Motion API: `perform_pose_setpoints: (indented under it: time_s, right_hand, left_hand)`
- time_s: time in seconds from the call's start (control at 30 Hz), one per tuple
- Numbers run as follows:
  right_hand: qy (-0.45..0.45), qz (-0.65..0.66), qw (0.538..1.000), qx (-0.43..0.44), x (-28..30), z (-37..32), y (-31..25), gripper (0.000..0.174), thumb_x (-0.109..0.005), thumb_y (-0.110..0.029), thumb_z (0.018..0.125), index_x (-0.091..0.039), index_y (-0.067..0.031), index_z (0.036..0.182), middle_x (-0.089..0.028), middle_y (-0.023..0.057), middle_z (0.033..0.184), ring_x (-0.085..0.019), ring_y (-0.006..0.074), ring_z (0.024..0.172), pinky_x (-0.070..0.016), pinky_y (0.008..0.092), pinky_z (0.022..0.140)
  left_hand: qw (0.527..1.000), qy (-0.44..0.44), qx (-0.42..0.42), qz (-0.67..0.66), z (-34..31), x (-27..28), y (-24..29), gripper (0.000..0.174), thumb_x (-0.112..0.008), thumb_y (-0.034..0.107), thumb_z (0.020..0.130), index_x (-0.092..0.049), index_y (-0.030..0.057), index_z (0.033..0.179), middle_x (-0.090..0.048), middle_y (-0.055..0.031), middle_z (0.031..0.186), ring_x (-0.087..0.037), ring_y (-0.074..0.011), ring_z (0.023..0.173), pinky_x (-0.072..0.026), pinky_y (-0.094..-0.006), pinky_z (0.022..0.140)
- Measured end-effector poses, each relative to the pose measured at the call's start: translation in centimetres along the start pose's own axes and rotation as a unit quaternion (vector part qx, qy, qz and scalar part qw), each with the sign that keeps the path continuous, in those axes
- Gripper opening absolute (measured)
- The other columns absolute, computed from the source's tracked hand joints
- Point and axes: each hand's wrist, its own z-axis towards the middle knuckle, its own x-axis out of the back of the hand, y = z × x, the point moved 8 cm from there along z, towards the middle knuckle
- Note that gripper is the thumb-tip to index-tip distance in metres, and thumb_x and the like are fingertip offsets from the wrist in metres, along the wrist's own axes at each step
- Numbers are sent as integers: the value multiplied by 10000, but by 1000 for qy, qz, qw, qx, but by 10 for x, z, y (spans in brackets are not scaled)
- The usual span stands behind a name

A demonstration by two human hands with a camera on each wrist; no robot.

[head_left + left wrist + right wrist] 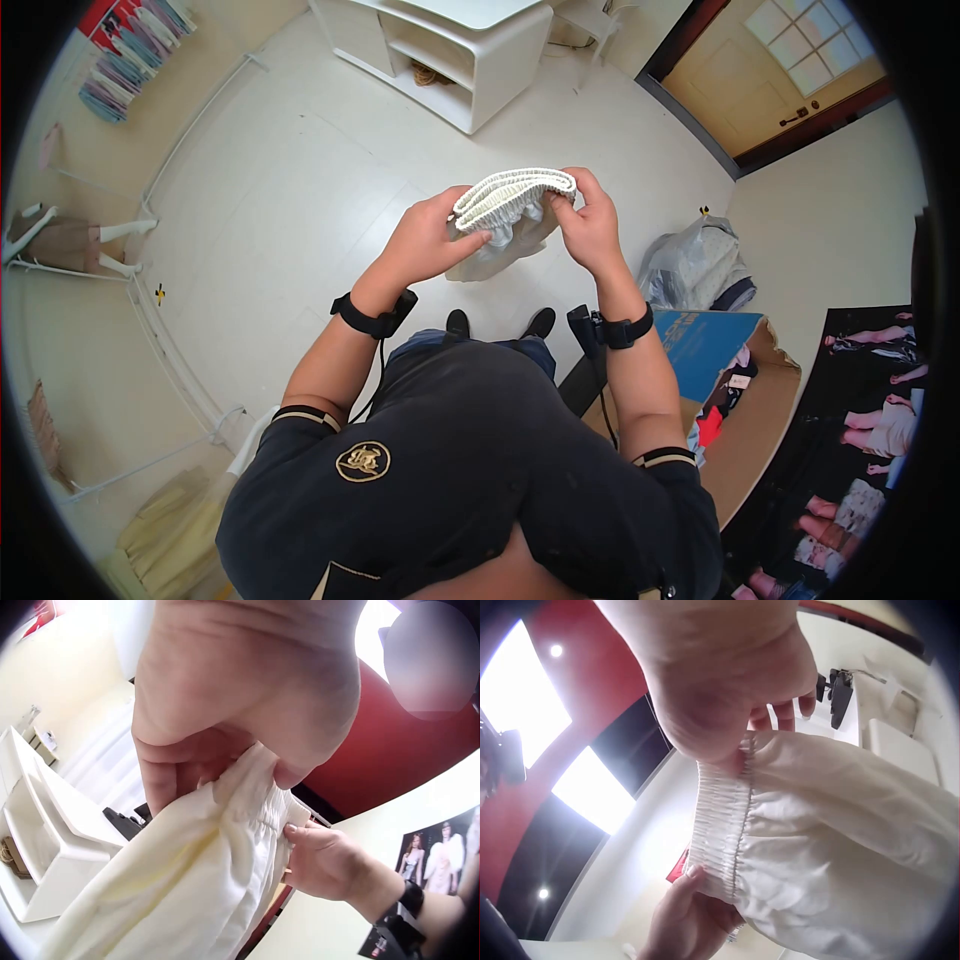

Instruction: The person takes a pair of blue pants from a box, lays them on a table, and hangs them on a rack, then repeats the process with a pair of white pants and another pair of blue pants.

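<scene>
Just above centre in the head view, left hand (pixel 428 237) and right hand (pixel 592 230) pinch a white garment (pixel 512 226) by its ruched elastic waistband (pixel 720 817); only the left-wrist view shows a yellow streak (pixel 196 853), the right-wrist one large ceiling lights (pixel 595 790)

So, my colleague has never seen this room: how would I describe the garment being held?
In the head view, start from the white cabinet at the top, then drop to the left hand and right hand below it. They grip a white garment between them. Unlike the plastic-wrapped bundle to the right, it shows a gathered waistband.
</scene>
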Motion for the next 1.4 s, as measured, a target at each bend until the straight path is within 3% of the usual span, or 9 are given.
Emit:
perform_pose_setpoints:
  time_s: [0.23, 0.37, 0.4, 0.57, 0.63, 0.77, 0.97, 1.07, 1.4]
  right_hand:
    - [32, 29, 999, 10, 14, 9, 5, 188, -599, -98, 815, -560, -28, 985, -603, 46, 804, -542, 123, 726, -445, 251, 683]
    - [54, 51, 997, 22, 28, 24, 24, 309, -594, -121, 827, -527, -23, 1112, -618, 71, 906, -569, 161, 867, -442, 279, 794]
    - [47, 37, 998, 26, 31, 29, 27, 423, -609, -139, 818, -465, -9, 1193, -573, 110, 1076, -549, 208, 981, -428, 313, 851]
    - [177, -87, 980, -4, 55, 15, 51, 478, -609, -105, 820, -397, 0, 1235, -483, 106, 1181, -548, 173, 958, -428, 294, 862]
    - [222, -42, 972, -71, 58, -10, 78, 403, -592, -74, 812, -430, 7, 1172, -522, 98, 1064, -543, 130, 860, -443, 257, 782]
    - [100, 60, 971, -209, 12, -61, 167, 366, -627, -83, 752, -461, -6, 1068, -542, 78, 899, -529, 124, 708, -457, 256, 643]
    - [-7, -99, 970, -222, -35, -96, 154, 368, -671, -213, 716, -500, -17, 977, -544, 73, 830, -533, 174, 640, -460, 315, 628]
    - [72, -160, 955, -237, -29, -87, 164, 268, -643, -237, 729, -549, -19, 854, -559, 129, 833, -555, 277, 668, -453, 373, 641]
    - [206, -324, 884, -268, 41, -83, 178, 124, -599, -155, 709, -580, -47, 765, -594, 129, 824, -577, 324, 735, -464, 397, 667]
  left_hand:
    - [989, 32, -88, 118, 24, -3, 16, 288, -613, 179, 782, -602, 70, 1047, -578, -129, 865, -561, -291, 788, -464, -364, 702]
    - [992, 1, -95, 83, 46, -4, 33, 223, -578, 174, 802, -606, 55, 989, -577, -143, 806, -546, -309, 790, -447, -384, 701]
    - [991, 7, -115, 67, 50, -4, 41, 202, -563, 175, 810, -604, 37, 952, -572, -159, 781, -543, -325, 779, -441, -393, 706]
    - [995, 17, -89, 32, 78, -14, 41, 196, -548, 172, 820, -601, 5, 908, -577, -180, 779, -549, -336, 737, -437, -390, 686]
    - [997, 24, -39, -54, 89, -20, 35, 220, -547, 176, 831, -599, -9, 939, -618, -158, 807, -591, -281, 747, -452, -353, 690]
    - [980, 43, -26, -190, 108, -28, 43, 246, -552, 170, 842, -592, -26, 985, -651, -121, 854, -614, -197, 784, -462, -307, 706]
    - [941, 72, -58, -325, 121, -24, 77, 260, -562, 164, 856, -574, -47, 1007, -651, -82, 877, -599, -131, 779, -464, -280, 709]
    - [943, 85, -80, -311, 122, -16, 89, 247, -566, 160, 856, -577, -46, 991, -650, -78, 857, -594, -126, 762, -464, -276, 700]
    - [944, 136, -99, -285, 113, -2, 88, 207, -569, 151, 857, -588, -34, 948, -647, -62, 803, -576, -105, 706, -452, -262, 648]
